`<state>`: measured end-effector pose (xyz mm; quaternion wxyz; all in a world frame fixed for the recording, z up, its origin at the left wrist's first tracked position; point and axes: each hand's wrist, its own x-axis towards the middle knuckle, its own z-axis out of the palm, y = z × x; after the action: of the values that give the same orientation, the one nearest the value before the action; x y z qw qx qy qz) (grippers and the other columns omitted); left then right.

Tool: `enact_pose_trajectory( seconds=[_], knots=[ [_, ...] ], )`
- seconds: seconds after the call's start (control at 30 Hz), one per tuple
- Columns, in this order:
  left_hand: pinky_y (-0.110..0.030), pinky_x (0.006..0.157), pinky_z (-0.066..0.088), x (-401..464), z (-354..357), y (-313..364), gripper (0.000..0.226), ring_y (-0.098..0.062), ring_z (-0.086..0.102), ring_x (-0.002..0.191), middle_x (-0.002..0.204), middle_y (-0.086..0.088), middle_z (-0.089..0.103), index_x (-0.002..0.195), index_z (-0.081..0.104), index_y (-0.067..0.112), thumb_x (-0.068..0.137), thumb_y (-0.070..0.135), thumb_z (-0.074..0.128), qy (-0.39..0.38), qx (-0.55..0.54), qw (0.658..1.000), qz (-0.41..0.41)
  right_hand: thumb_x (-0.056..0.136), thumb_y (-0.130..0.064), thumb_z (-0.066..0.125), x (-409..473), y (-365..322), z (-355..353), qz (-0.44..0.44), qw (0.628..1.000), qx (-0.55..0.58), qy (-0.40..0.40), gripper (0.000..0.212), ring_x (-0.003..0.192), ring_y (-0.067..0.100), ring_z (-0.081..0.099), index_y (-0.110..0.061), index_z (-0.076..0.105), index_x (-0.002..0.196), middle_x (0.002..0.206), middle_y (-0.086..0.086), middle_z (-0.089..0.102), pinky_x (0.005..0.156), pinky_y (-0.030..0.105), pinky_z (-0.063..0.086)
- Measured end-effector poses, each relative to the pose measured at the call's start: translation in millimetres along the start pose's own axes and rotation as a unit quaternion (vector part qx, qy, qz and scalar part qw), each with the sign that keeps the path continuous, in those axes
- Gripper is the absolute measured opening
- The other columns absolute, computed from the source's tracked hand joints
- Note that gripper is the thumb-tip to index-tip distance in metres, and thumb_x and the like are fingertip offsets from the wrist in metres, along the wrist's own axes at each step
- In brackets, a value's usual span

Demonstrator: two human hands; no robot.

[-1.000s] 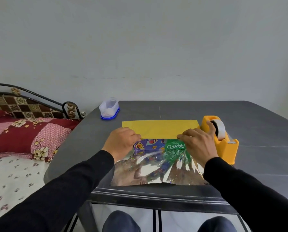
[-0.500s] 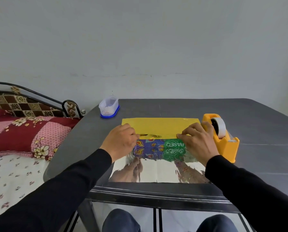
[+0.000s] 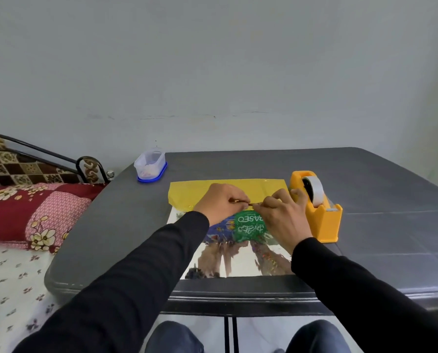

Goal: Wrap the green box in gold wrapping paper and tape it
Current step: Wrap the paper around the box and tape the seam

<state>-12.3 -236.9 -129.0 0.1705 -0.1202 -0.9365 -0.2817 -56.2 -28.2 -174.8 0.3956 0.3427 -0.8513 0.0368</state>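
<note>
head view, centre: the green box (image 3: 249, 225), printed with "paseo" and a blue patterned side, lies on the gold wrapping paper (image 3: 187, 194) on the dark grey table (image 3: 365, 179), a little right of mid-frame.
paper: the far part shows its yellow-gold face, laid over the far side of the box; the near part lies flat toward the lower edge of the table, mirror-bright and reflecting box and arms.
left hand (image 3: 219, 202): fingers curled together, pinching the near edge of the far flap at the top of the box; likely holding it taut so the fold sits square.
right hand (image 3: 280, 215): fingers bent and closed on the same edge, fingertips nearly meeting the left hand's; it covers the right end of the box.
step, as judged: the first flap is being set on the box, with no tape visible on it yet.
right of centre: a yellow tape dispenser (image 3: 317, 207) with a white roll stands just beside the right hand, probably kept there for a quick reach.
upper left of table: a small clear tub on a blue lid (image 3: 150, 165), well apart from the work.
left edge: a bed with a patchwork pillow (image 3: 34, 207).
</note>
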Motion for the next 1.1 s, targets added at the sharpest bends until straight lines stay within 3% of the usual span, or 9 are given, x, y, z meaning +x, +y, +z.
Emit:
enact_pose_trajectory(
  seconds=[0.13, 0.3, 0.5, 0.57, 0.7, 0.8, 0.9, 0.93, 1.1],
  knots=[
    [-0.013, 0.094, 0.049, -6.5, 9.6, -9.2, 0.018, 0.002, 0.064, 0.103, 0.107, 0.008, 0.077, 0.103, 0.083, 0.021, 0.086, 0.02, 0.082, 0.043, -0.039, 0.998, -0.007, 0.077, -0.019, 0.088, -2.9, -2.9, -8.9, 0.019, 1.0, 0.01, 0.004, 0.027, 0.092, 0.025, 0.057, -0.033, 0.082, 0.099, 0.088, -0.013, 0.073, 0.084, 0.05, 0.034],
    [-0.015, 0.097, 0.05, -6.2, 10.8, -11.2, 0.02, 0.003, 0.067, 0.102, 0.106, 0.011, 0.077, 0.101, 0.083, 0.025, 0.082, 0.021, 0.085, 0.046, -0.079, 0.995, -0.035, 0.076, -0.016, 0.081, -15.3, -3.1, -13.3, 0.106, 0.991, -0.015, -0.08, 0.023, 0.082, 0.022, 0.045, -0.027, 0.066, 0.062, 0.065, -0.013, 0.056, 0.077, 0.048, 0.034],
    [-0.021, 0.098, 0.052, -5.2, 14.1, -12.3, 0.019, 0.004, 0.068, 0.099, 0.104, 0.013, 0.077, 0.098, 0.084, 0.026, 0.08, 0.02, 0.087, 0.057, -0.098, 0.992, -0.05, 0.083, -0.005, 0.073, -17.1, 14.3, -51.6, 0.178, 0.963, 0.204, -0.001, 0.021, 0.075, 0.021, 0.068, -0.021, 0.085, 0.089, 0.083, -0.001, 0.077, 0.068, 0.031, 0.054],
    [-0.02, 0.097, 0.053, -6.2, 14.4, -12.7, 0.02, 0.004, 0.068, 0.098, 0.103, 0.014, 0.077, 0.097, 0.083, 0.027, 0.079, 0.02, 0.087, 0.059, -0.103, 0.991, -0.055, 0.086, -0.013, 0.074, -13.6, 26.8, -64.3, 0.237, 0.949, 0.208, 0.019, 0.016, 0.073, 0.018, 0.068, -0.022, 0.084, 0.093, 0.09, -0.001, 0.078, 0.069, 0.023, 0.049],
    [-0.015, 0.095, 0.051, -6.1, 15.5, -10.6, 0.019, 0.007, 0.067, 0.097, 0.103, 0.016, 0.076, 0.096, 0.083, 0.027, 0.079, 0.02, 0.087, 0.06, -0.107, 0.991, -0.059, 0.093, -0.038, 0.064, -9.4, 57.0, -82.3, 0.378, 0.915, 0.134, -0.041, 0.02, 0.085, 0.022, 0.062, -0.028, 0.077, 0.105, 0.11, -0.003, 0.064, 0.07, 0.032, 0.051],
    [-0.007, 0.092, 0.048, -6.4, 15.9, -10.1, 0.019, 0.01, 0.066, 0.097, 0.103, 0.014, 0.077, 0.097, 0.084, 0.025, 0.079, 0.019, 0.087, 0.064, -0.104, 0.991, -0.058, 0.096, -0.051, 0.059, 2.9, 76.3, -91.9, 0.502, 0.823, 0.167, -0.208, 0.039, 0.093, 0.025, 0.061, -0.019, 0.069, 0.116, 0.121, 0.005, 0.058, 0.081, 0.039, 0.057],
    [-0.004, 0.09, 0.046, -6.5, 15.8, -10.1, 0.019, 0.011, 0.066, 0.096, 0.101, 0.015, 0.077, 0.096, 0.084, 0.025, 0.079, 0.018, 0.087, 0.066, -0.105, 0.991, -0.059, 0.096, -0.038, 0.071, 16.6, 82.9, -102.4, 0.629, 0.628, 0.382, -0.252, 0.052, 0.11, 0.035, 0.061, -0.013, 0.054, 0.138, 0.137, 0.012, 0.056, 0.084, 0.051, 0.061],
    [-0.005, 0.09, 0.047, -6.4, 15.9, -10.2, 0.019, 0.01, 0.066, 0.097, 0.101, 0.015, 0.077, 0.096, 0.084, 0.025, 0.079, 0.019, 0.087, 0.066, -0.106, 0.99, -0.06, 0.095, -0.03, 0.074, 19.7, 85.5, -105.8, 0.646, 0.587, 0.415, -0.257, 0.057, 0.117, 0.04, 0.058, -0.013, 0.049, 0.143, 0.146, 0.013, 0.049, 0.086, 0.054, 0.06],
    [-0.005, 0.09, 0.047, -5.7, 16.2, -11.2, 0.019, 0.009, 0.067, 0.097, 0.101, 0.016, 0.077, 0.097, 0.083, 0.026, 0.079, 0.02, 0.087, 0.064, -0.105, 0.99, -0.065, 0.097, -0.01, 0.067, 27.3, 100.6, -107.1, 0.663, 0.497, 0.492, -0.267, 0.051, 0.138, 0.044, 0.045, -0.007, 0.049, 0.144, 0.159, 0.014, 0.037, 0.099, 0.061, 0.053]
  ],
)
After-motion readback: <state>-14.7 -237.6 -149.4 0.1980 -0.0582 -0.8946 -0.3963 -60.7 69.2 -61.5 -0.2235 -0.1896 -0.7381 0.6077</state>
